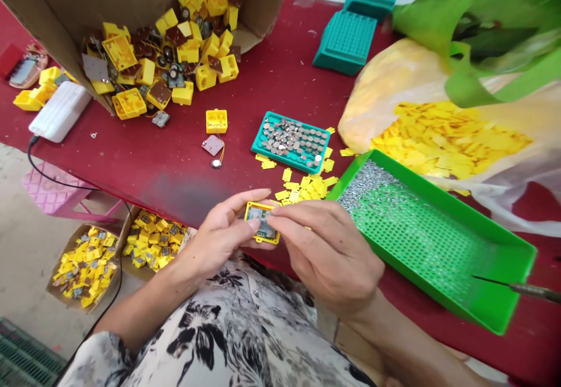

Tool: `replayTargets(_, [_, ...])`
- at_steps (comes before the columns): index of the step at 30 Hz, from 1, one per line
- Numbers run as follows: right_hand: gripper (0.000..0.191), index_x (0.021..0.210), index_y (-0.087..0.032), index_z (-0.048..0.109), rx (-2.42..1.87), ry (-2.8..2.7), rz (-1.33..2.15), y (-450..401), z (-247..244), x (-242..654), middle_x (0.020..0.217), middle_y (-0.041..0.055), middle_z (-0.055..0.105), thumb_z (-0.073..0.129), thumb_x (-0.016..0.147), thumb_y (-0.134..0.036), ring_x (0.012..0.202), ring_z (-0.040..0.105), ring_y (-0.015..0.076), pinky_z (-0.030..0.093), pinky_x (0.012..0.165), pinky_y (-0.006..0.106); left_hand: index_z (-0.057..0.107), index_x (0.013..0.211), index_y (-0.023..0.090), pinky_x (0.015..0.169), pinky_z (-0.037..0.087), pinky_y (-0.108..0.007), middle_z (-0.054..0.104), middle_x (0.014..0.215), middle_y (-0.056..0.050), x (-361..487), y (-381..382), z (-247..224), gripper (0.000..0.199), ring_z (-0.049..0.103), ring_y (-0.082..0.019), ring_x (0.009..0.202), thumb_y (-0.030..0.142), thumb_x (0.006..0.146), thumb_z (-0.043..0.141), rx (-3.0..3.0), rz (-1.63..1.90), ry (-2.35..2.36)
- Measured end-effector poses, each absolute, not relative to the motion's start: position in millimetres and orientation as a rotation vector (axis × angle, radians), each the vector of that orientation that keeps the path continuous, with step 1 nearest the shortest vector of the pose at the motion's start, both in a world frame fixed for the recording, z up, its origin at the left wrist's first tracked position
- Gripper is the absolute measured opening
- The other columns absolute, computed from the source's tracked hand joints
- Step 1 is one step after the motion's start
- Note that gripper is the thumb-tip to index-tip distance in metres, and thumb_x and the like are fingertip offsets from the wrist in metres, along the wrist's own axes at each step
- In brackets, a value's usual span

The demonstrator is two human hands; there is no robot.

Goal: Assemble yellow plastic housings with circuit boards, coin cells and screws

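Observation:
My left hand (223, 232) and my right hand (328, 252) meet over a small square yellow plastic casing (262, 223), with a circuit board showing inside it. Left fingers grip its left side, and right fingertips press on its top edge. Just beyond lie loose small yellow plastic pieces (302, 189). Farther ahead sits a teal tray of button cells (290, 141). An open yellow casing (216, 121) stands near a small brown board with thin wires (213, 145). A green perforated tray holding small screws (438, 241) lies right of my right hand.
A cardboard box (109, 1) spills yellow casings and boards onto the red table top (131, 153). A bag of yellow pieces (447, 138), teal trays (345, 42) and a soldering iron (521, 290) lie right. Two floor boxes (85, 267) hold assembled parts.

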State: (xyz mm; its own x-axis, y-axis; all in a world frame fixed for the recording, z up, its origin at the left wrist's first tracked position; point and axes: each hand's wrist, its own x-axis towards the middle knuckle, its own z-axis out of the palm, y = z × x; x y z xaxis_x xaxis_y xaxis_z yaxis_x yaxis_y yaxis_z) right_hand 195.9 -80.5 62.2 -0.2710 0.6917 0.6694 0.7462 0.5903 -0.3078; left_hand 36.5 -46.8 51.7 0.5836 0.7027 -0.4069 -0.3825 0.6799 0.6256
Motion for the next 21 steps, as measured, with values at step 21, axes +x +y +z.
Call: replayTargets(21, [0.019,0.099,-0.011,0.064,-1.154,-2.019,-0.215,-75.9,38.0,191.7,0.083,0.0093,0.065,0.061,0.083,-0.001,0.081,0.057,0.0207,0.05,0.068,0.035,0.063,0.119,0.017,0.076,0.057,-0.026,0.066,0.115,-0.008,40.5,-50.2,50.2,0.038,0.063,-0.018,0.099,0.019,0.081,0.065,0.91,0.754,0.942])
